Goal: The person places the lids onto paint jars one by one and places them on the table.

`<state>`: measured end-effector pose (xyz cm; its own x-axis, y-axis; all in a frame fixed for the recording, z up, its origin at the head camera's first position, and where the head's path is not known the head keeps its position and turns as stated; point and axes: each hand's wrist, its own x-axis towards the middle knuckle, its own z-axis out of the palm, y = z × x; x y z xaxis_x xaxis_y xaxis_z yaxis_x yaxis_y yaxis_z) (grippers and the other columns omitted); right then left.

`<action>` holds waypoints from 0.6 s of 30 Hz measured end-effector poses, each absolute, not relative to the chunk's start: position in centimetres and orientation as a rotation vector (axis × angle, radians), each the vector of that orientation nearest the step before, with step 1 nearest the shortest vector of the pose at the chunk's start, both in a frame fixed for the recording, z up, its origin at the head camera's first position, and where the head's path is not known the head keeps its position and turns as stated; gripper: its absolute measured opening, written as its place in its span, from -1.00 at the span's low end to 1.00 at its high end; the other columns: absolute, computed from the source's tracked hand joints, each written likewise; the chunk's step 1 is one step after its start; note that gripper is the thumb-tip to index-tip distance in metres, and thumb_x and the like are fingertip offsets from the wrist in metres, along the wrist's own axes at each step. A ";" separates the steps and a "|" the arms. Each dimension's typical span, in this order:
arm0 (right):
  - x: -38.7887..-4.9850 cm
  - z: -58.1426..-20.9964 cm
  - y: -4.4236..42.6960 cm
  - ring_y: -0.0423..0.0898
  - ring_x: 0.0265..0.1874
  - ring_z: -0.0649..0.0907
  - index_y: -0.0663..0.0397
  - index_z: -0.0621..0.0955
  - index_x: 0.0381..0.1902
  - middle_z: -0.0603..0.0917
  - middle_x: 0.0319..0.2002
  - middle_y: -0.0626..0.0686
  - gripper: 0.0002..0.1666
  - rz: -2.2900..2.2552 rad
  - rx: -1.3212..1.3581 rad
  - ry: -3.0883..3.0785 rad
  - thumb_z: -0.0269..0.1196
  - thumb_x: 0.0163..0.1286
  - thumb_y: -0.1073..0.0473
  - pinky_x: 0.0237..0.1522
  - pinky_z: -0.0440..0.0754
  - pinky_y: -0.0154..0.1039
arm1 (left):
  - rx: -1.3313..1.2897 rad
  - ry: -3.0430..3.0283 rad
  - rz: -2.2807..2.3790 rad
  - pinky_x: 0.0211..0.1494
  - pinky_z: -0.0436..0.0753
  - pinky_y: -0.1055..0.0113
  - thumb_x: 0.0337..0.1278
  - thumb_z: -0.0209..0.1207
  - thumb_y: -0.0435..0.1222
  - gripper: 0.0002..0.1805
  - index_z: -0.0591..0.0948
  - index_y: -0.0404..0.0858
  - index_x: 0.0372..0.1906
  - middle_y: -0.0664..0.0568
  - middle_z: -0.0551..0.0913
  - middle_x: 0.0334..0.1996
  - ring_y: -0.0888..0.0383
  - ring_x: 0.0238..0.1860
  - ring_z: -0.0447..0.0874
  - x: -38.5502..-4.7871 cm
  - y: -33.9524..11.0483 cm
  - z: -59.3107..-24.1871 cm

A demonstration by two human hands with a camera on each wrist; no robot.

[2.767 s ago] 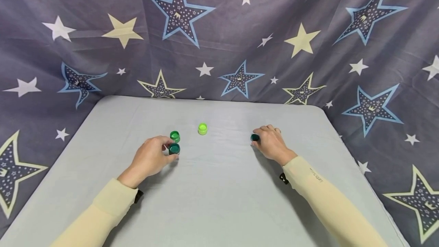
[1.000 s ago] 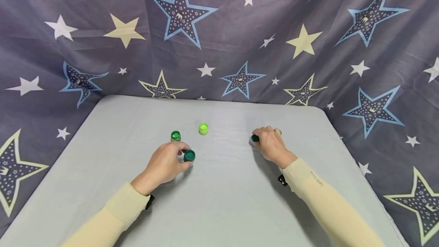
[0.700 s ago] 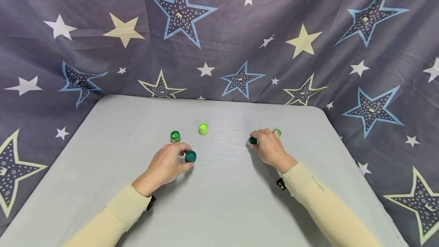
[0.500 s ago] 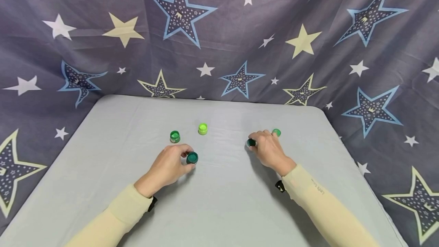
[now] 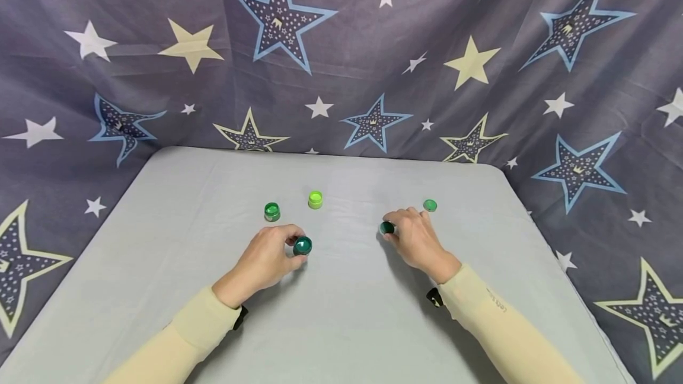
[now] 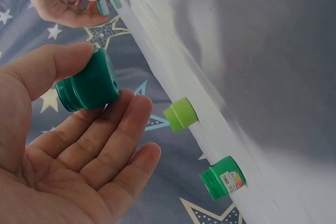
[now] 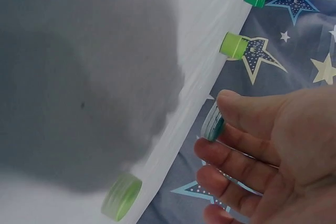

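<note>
My left hand [image 5: 267, 258] holds a dark green paint jar [image 6: 92, 82] between thumb and fingers, above the table; its uncapped mouth shows in the head view. My right hand [image 5: 418, 239] pinches a dark teal lid [image 7: 213, 121] by its edge, some way to the right of that jar. In the left wrist view the jar is gripped by its side, the lower fingers spread beneath it. Jar and lid are apart.
A mid-green jar [image 5: 272, 212] and a lime green jar [image 5: 315, 200] stand uncapped on the white table [image 5: 331, 325]. A green lid [image 5: 430, 205] lies beyond my right hand. A star-patterned cloth [image 5: 341, 64] hangs behind the table.
My left hand has carried the dark green jar to the right, away from the mid-green jar. My right hand has drawn the teal lid left and nearer, uncovering the green lid behind it.
</note>
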<state>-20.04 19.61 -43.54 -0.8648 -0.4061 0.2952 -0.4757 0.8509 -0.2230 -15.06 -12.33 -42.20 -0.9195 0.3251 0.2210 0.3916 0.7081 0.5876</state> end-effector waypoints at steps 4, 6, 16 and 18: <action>-19.5 -43.5 19.3 -0.01 -0.30 0.57 0.10 0.74 -0.07 0.79 -0.11 0.04 -0.65 0.433 0.697 -2.780 0.55 0.17 0.20 -0.29 0.26 -0.15 | -0.606 -2.805 -1.023 -0.14 0.61 0.17 -0.09 0.55 -0.42 -0.71 0.73 -0.20 -0.21 0.08 0.71 -0.33 0.05 -0.24 0.68 -15.0 -12.1 -42.3; -19.3 -43.5 19.2 -0.01 -0.29 0.57 0.10 0.74 -0.07 0.79 -0.11 0.04 -0.64 0.434 0.708 -2.774 0.55 0.17 0.20 -0.30 0.26 -0.16 | -0.605 -2.805 -1.033 -0.15 0.61 0.18 -0.10 0.55 -0.43 -0.70 0.73 -0.22 -0.21 0.07 0.71 -0.33 0.05 -0.24 0.67 -14.9 -12.1 -42.4; -18.2 -43.3 18.7 -0.02 -0.25 0.59 0.08 0.74 -0.04 0.78 -0.12 0.02 -0.63 0.464 0.741 -2.770 0.55 0.18 0.20 -0.28 0.26 -0.17 | -0.602 -2.820 -1.047 -0.17 0.59 0.24 -0.11 0.56 -0.43 -0.70 0.73 -0.21 -0.21 0.11 0.67 -0.34 0.13 -0.28 0.61 -14.6 -11.6 -42.5; -18.0 -43.3 18.7 -0.02 -0.25 0.60 0.08 0.74 -0.03 0.78 -0.11 0.01 -0.63 0.468 0.746 -2.772 0.54 0.19 0.19 -0.28 0.27 -0.17 | -0.597 -2.823 -1.048 -0.19 0.59 0.26 -0.12 0.56 -0.43 -0.69 0.72 -0.21 -0.21 0.11 0.67 -0.34 0.16 -0.30 0.61 -14.6 -11.5 -42.5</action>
